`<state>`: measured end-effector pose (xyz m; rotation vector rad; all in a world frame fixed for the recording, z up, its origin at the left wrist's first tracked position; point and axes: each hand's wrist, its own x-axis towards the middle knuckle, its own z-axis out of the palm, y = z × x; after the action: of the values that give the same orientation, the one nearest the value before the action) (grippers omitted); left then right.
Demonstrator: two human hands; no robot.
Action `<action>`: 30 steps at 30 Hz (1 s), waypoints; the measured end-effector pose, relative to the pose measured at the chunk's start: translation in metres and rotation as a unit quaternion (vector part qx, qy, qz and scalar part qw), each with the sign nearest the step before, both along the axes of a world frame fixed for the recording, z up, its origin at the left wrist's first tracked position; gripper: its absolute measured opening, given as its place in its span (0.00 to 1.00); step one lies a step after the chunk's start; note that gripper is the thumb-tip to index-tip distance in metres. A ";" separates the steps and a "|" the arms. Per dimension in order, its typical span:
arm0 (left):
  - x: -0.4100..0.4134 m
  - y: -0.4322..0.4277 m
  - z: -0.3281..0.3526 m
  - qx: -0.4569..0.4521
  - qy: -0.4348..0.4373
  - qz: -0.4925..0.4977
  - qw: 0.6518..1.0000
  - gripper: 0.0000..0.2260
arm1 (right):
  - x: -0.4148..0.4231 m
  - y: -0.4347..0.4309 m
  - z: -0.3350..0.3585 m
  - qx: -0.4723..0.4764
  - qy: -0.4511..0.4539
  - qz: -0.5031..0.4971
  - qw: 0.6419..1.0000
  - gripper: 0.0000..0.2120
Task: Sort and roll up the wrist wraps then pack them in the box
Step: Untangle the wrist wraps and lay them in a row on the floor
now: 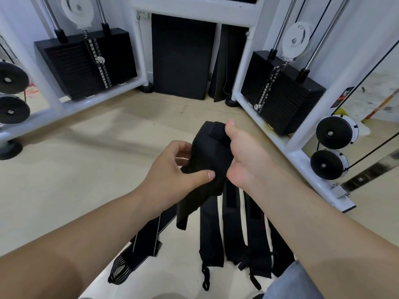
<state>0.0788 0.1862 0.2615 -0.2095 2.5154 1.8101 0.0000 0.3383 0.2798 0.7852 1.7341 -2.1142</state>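
A black wrist wrap (210, 156) is held up in front of me between both hands, partly folded, with its loose tail (185, 214) hanging down. My left hand (174, 169) pinches its lower part between thumb and fingers. My right hand (244, 154) grips its upper end, thumb pressed on the Velcro tab. Below, several black wrist wraps (235, 231) lie flat side by side on the floor. Another wrap with pale edge stripes (144, 240) lies slanted to their left. No box shows in view.
White cable-machine frames with black weight stacks stand at the left (86, 63) and right (280, 93). Black pulley wheels (334, 132) sit on the right frame. A black mat (181, 55) leans against the back. Beige floor (86, 165) spreads to the left.
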 end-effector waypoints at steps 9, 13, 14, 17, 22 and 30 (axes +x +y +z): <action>-0.001 0.000 -0.003 0.032 -0.085 0.017 0.996 0.27 | -0.003 0.004 0.006 0.008 -0.005 -0.057 0.998 0.26; 0.004 -0.006 -0.013 -0.053 -0.124 -0.083 0.987 0.17 | -0.006 0.020 0.016 0.024 0.017 -0.102 0.994 0.25; 0.005 -0.010 -0.018 -0.108 -0.133 -0.123 0.978 0.12 | -0.007 0.024 0.018 0.027 0.025 -0.110 0.993 0.26; 0.002 -0.019 -0.036 -0.243 -0.180 -0.186 0.935 0.09 | -0.009 0.027 0.018 0.027 0.028 -0.108 0.993 0.29; -0.003 -0.015 -0.030 -0.220 -0.134 -0.131 0.957 0.40 | -0.012 0.020 0.005 0.053 0.012 -0.054 0.997 0.35; -0.010 0.003 0.014 0.117 -0.038 -0.035 0.992 0.17 | -0.001 0.009 -0.002 0.015 0.020 0.107 0.994 0.26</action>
<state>0.0684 0.1891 0.2753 -0.1762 2.2077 2.0053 -0.0011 0.3475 0.2778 0.5401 1.7859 -1.9793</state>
